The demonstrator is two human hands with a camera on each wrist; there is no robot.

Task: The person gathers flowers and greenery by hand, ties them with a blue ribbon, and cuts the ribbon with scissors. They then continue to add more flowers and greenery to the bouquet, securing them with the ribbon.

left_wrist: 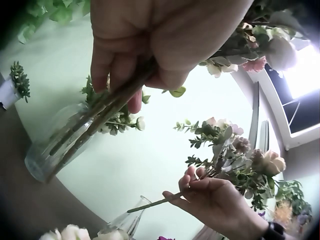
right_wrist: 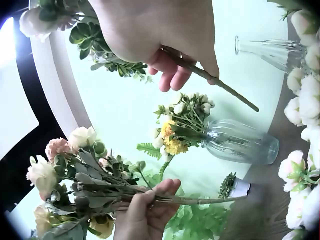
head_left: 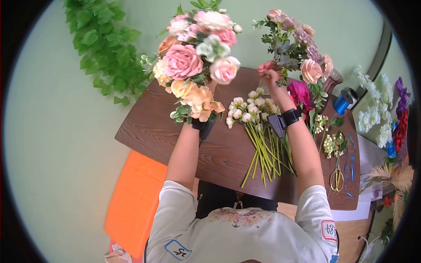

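A full bouquet of pink, peach and cream flowers (head_left: 182,62) hides much of the left hand (head_left: 212,85) in the head view. In the left wrist view, curled fingers of the left hand (left_wrist: 160,37) grip its brown stems (left_wrist: 95,120). The right hand (head_left: 274,81) holds a smaller spray of mauve and peach flowers (head_left: 310,70), upright and apart from the bouquet. Thumb and fingers of the right hand (right_wrist: 162,35) pinch that spray's single stem (right_wrist: 225,89), whose lower end sticks out bare.
White buds with green stems (head_left: 263,151) lie on the brown table (head_left: 158,136). To the right are a magenta flower (head_left: 300,92), a vase (head_left: 334,81), ribbon spools (head_left: 342,104) and scissors (head_left: 337,179). A glass vase (right_wrist: 242,145) with white and yellow flowers stands beyond the hands.
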